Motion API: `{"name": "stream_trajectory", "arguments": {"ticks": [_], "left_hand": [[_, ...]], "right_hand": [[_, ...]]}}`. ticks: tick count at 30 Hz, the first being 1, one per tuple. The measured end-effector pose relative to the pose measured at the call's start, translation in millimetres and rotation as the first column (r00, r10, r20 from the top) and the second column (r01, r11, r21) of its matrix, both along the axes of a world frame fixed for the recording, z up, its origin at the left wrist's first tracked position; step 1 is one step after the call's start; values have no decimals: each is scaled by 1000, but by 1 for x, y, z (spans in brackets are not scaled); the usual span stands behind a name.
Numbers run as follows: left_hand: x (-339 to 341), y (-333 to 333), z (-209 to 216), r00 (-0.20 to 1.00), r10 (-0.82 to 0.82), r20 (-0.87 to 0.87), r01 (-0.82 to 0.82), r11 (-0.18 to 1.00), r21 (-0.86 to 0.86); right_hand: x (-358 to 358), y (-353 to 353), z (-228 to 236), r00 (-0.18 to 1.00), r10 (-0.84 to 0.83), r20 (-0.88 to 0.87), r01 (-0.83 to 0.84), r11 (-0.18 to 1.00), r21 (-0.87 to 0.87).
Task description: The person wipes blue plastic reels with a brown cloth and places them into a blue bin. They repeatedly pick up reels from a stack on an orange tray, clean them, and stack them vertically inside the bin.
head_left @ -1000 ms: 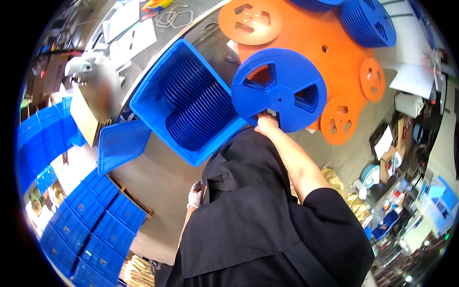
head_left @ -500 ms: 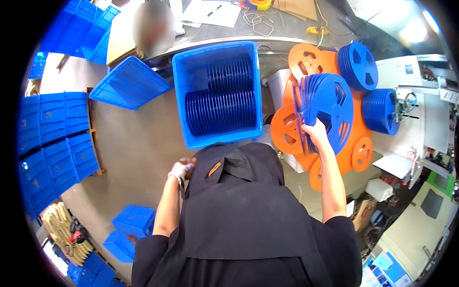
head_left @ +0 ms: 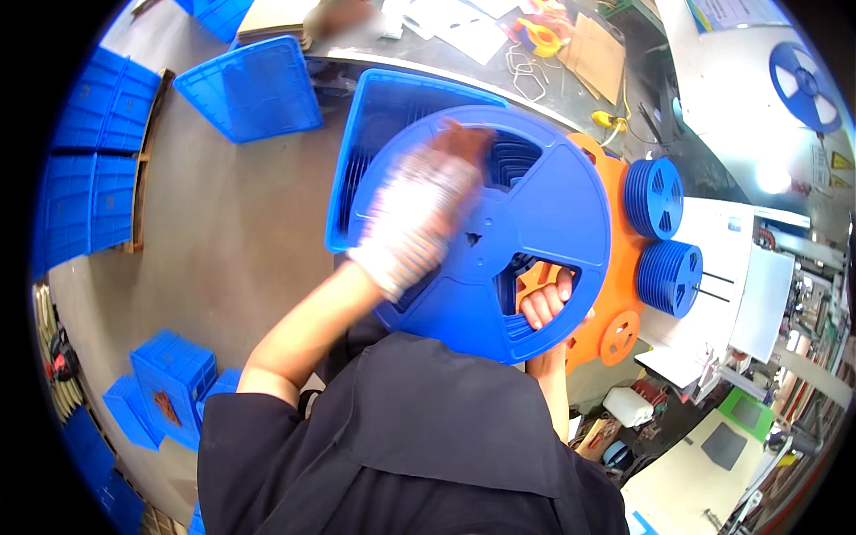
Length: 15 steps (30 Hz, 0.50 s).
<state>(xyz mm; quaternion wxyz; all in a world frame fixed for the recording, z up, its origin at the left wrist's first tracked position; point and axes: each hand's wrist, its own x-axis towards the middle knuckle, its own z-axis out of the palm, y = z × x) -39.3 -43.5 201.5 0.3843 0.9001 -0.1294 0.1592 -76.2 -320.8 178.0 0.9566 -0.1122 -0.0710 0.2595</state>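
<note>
A stack of large blue plastic reels (head_left: 553,214) is held up in front of my body, the face of the top one turned toward me. My right hand (head_left: 546,308) grips the stack at its lower right, fingers wrapped through a cut-out near the rim. My left hand (head_left: 415,214), in a pale knitted glove, lies over the left part of the reel's face. It is smeared by motion, and its brown end could be glove fingertips or a cloth. Behind the reels stands a blue bin (head_left: 357,134) with more reels in it, mostly hidden.
Right of the held reels is an orange round stand (head_left: 615,223) with two smaller blue reel stacks (head_left: 655,198). A workbench (head_left: 499,76) with papers and tape runs along the back. A blue lid (head_left: 250,89) leans at the left; blue crates (head_left: 174,379) stand on the floor.
My right hand has brought the reel stack from the orange stand leftward, in front of me and partly over the bin. My left hand has risen from my side onto the reel's face.
</note>
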Motion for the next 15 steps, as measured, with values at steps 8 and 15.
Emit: {"name": "stream_trajectory", "arguments": {"ticks": [8,15], "left_hand": [[-29,-8,-37,981,-185,-64,171,969,-178],[-54,11,-65,953,-285,-106,256,940,-226]], "right_hand": [[-12,4,4,990,1,-141,-30,978,-208],[-6,6,3,979,-53,-196,3,970,-243]]}}
